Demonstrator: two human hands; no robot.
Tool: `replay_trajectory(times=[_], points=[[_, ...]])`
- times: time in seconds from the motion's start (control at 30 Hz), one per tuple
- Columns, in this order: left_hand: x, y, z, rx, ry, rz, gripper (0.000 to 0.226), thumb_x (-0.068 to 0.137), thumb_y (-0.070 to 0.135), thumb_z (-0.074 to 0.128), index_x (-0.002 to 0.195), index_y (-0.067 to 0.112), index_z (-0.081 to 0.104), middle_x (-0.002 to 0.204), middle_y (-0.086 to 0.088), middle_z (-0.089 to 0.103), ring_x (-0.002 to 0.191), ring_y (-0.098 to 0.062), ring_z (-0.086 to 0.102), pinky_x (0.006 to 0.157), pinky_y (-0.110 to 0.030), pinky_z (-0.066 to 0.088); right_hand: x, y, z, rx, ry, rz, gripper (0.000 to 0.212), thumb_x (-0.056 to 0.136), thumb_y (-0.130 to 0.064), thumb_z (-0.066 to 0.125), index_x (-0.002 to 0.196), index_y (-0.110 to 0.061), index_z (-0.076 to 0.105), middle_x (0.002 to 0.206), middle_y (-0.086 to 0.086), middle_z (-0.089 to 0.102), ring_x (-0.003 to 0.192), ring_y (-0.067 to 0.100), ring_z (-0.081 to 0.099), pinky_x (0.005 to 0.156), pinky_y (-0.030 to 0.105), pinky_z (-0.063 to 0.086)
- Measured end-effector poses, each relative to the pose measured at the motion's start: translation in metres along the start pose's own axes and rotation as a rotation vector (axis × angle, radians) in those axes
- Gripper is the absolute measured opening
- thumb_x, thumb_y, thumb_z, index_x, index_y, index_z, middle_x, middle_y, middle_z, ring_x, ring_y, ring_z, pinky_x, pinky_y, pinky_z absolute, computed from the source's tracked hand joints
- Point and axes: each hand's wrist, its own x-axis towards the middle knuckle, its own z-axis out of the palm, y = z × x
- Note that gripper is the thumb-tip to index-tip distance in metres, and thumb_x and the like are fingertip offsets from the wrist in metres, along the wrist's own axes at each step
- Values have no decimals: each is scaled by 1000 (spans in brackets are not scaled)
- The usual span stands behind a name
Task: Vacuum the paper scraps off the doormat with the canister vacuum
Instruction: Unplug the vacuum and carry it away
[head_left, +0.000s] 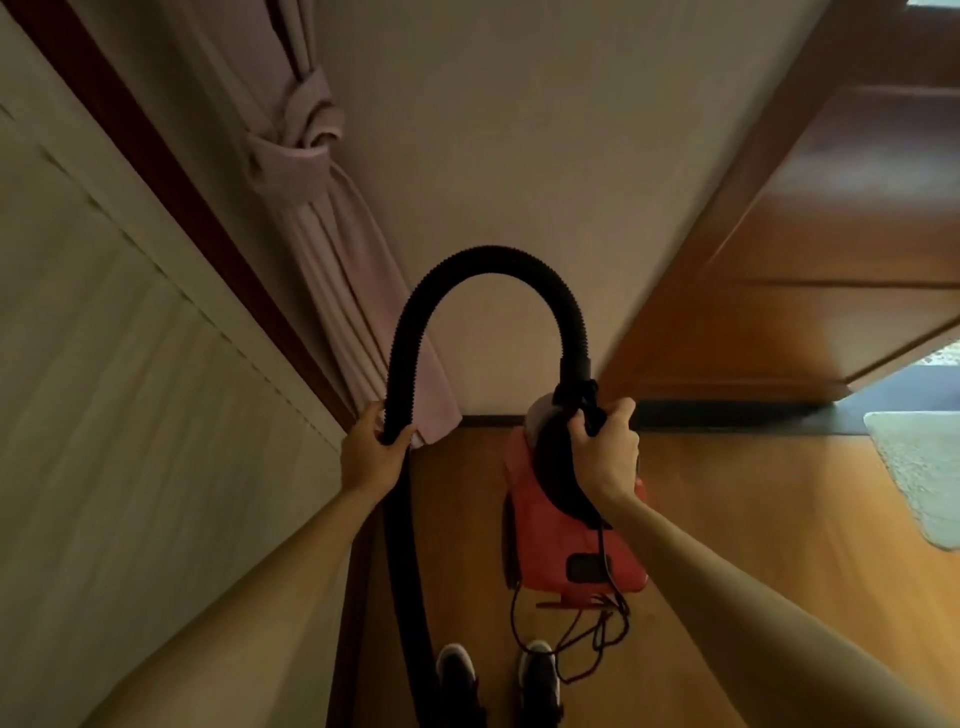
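Note:
A red canister vacuum (558, 540) hangs above the wooden floor in front of me. My right hand (605, 452) grips its black top handle. A black ribbed hose (488, 265) arches up from the canister's top and comes down on the left, where my left hand (374, 452) grips it. Below that hand the hose runs down past my left shoe. A thin black power cord (587, 639) dangles in loops under the canister. A pale doormat (924, 473) lies at the right edge of the view; no paper scraps can be made out on it.
A tied pink curtain (311, 171) hangs at the left against a plain wall (519, 130). White louvred panels (130, 364) line the left side. An open wooden door (810, 249) stands at the right. My two shoes (498, 675) stand on the wooden floor (753, 519).

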Motion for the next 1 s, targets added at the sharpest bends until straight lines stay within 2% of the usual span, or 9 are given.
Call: replay_trajectory(times=[0.07, 0.23, 0.43, 0.77, 0.9, 1.0], points=[[1, -16, 6, 15, -2, -32, 33, 91, 26, 70, 122, 19, 58, 98, 1, 63, 86, -20, 63, 63, -27, 48, 0, 12, 14, -1, -15, 19, 24, 100, -27, 53, 107, -12, 36, 84, 8, 61, 59, 18, 62, 40, 23, 39], [9, -48, 20, 42, -12, -81, 33, 91, 30, 70, 120, 19, 58, 101, -3, 65, 82, -18, 61, 56, -23, 44, 0, 47, 50, -4, -57, 59, 23, 99, -26, 53, 102, -13, 34, 78, 8, 61, 52, 19, 60, 37, 22, 38], [17, -90, 51, 48, -43, -145, 44, 92, 29, 69, 133, 19, 54, 113, -13, 67, 96, -28, 64, 74, -30, 52, 8, 86, 88, -39, -66, 113, 24, 99, -27, 52, 98, -13, 33, 74, 3, 56, 56, 17, 59, 39, 25, 37], [32, -170, 110, 102, -48, -180, 43, 93, 33, 67, 131, 19, 54, 113, -12, 69, 99, -30, 66, 81, -43, 57, 34, 161, 155, -46, -92, 165, 24, 99, -28, 52, 106, -11, 37, 77, -4, 53, 63, 13, 60, 50, 35, 55], [38, -204, 136, 91, -61, -182, 37, 95, 30, 65, 128, 19, 53, 118, 0, 65, 103, -20, 63, 83, -34, 53, 50, 194, 183, -56, -95, 151, 26, 100, -28, 51, 108, -8, 37, 76, -3, 52, 61, 12, 58, 45, 32, 51], [44, -228, 157, 101, -57, -181, 39, 95, 29, 65, 130, 18, 53, 116, 2, 63, 100, -16, 60, 79, -30, 50, 66, 218, 204, -63, -88, 135, 26, 100, -28, 51, 109, -8, 37, 77, -4, 52, 61, 11, 57, 43, 27, 45]])
